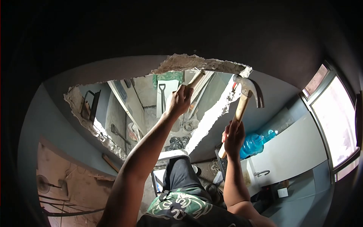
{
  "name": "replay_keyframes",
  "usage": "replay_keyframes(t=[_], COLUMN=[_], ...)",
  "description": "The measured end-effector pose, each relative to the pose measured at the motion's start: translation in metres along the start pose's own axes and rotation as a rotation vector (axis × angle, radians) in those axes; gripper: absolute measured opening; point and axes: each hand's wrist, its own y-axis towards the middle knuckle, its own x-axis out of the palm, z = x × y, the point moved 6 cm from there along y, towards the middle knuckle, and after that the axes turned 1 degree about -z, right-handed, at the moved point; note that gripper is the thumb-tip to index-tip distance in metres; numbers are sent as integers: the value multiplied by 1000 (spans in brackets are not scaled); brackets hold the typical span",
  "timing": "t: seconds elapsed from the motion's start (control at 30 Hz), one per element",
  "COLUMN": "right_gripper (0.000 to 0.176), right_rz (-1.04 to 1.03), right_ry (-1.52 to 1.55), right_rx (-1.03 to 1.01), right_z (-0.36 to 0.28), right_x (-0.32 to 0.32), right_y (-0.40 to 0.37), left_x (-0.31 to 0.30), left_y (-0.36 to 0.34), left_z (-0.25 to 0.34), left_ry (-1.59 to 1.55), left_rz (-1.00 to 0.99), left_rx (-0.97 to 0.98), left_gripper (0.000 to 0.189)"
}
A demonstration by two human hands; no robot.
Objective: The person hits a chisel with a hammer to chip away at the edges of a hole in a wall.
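My left hand is raised in front of me, fingers wrapped round a short, wood-coloured rod. The rod's far end is right at the ragged upper edge of a large broken opening in the wall. Lower to the right, my right hand grips a claw hammer by its wooden handle. Its metal head points up, with the claw curving to the right, and overlaps the opening's rough right edge in this view. The hammer is apart from the rod.
Through the opening show a shovel and a green cloth. A white-topped seat or stool is by my legs. On the right are a blue plastic bottle, a white panel and a bright window. A fan stands lower left.
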Motion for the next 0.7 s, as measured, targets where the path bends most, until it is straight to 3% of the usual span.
replay_keyframes(t=[0.13,0.2,0.27,0.33,0.4,0.47,0.53,0.6,0.67,0.7], right_gripper=[30,33,34,35,32,31,32,30,29,29], right_rz=[-44,-47,-51,87,75,26,-34,-88,-63,-36], right_ry=[20,40,142,229,198,83,-803,-625,-691,-693], right_rx=[-73,-246,-229,-414,-471,-426,-806,-184,-288,-412], right_z=[-36,-55,-73,-90,-87,-42,-3,38,104,103], right_x=[17,28,44,49,63,72,85,75,50,41], right_y=[0,2,5,12,21,36,45,50,34,18], left_x=[1,-2,-10,-12,-12,-10,-13,-2,-9,-4], left_y=[3,5,6,10,11,13,12,10,9,10], left_z=[2,7,19,24,26,22,26,1,9,-1], left_ry=[-119,-125,-130,-149,-194,-156,-120,-188,-180,-141], left_rz=[-39,-35,10,-63,-18,2,11,-3,32,-13], left_rx=[-128,-146,-143,-258,-272,-255,-141,-194,-55,-155], left_gripper=[36,37,42,46,50,48,44,42,41,41])
